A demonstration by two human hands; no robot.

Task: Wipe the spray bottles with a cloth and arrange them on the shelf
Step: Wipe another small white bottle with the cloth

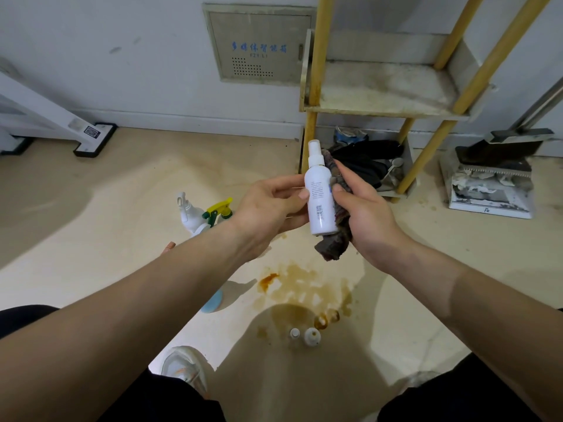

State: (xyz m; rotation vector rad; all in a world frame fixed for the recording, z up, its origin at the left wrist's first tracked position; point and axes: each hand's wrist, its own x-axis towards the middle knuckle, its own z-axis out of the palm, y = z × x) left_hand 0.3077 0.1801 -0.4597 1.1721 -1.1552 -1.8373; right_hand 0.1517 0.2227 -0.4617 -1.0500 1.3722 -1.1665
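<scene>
Beige, stained floor [122, 239] ran wide from the white skirting to the person's knees. Above it the left hand [268, 208] pinched a small white cylindrical spray bottle [320, 202] upright. The right hand [368, 217] had its fingers [344, 190] curled round a dark grey rag [333, 245], pressing it against the bottle's right side. Behind them stood the front edge of a yellow-legged shelf [380, 109]. A white trigger sprayer [189, 213] and a green-and-yellow-headed sprayer [219, 210] sat on the floor to the left.
</scene>
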